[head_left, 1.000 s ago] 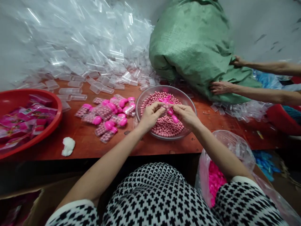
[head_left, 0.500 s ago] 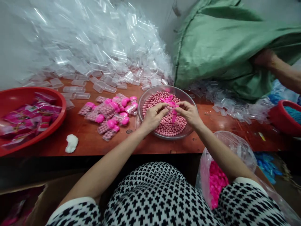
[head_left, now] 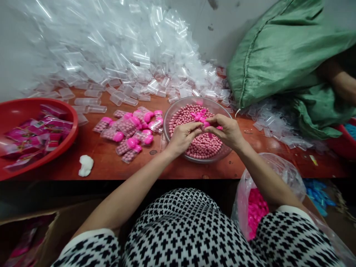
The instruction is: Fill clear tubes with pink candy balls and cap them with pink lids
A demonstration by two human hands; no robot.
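Note:
Above a clear bowl [head_left: 167, 129] of pink beads [head_left: 204, 148], my two hands meet fingertip to fingertip. My left hand [head_left: 185, 137] is closed in a pinch, and what lies inside its fingers is mostly hidden. My right hand [head_left: 226, 129] pinches a small bright pink plastic cap [head_left: 206, 124] right at the left fingertips. Behind the fingers, more bright pink plastic pieces [head_left: 198, 115] lie on the beads. Left of the bowl lies a loose heap of clear bead-filled bottles [head_left: 128, 127] with pink caps.
A big pile of clear empty tubes [head_left: 125, 70] rises at the back. A red basin [head_left: 72, 129] of pink packets stands left, near a white lump [head_left: 86, 165]. At right are a green sack [head_left: 272, 63], another person's hand [head_left: 343, 83] and a plastic bag [head_left: 267, 174] of pink caps.
The green sack and the other person's arm have shifted right, uncovering more tubes and wall. My right hand has moved slightly, fingertips now closer to my left hand's.

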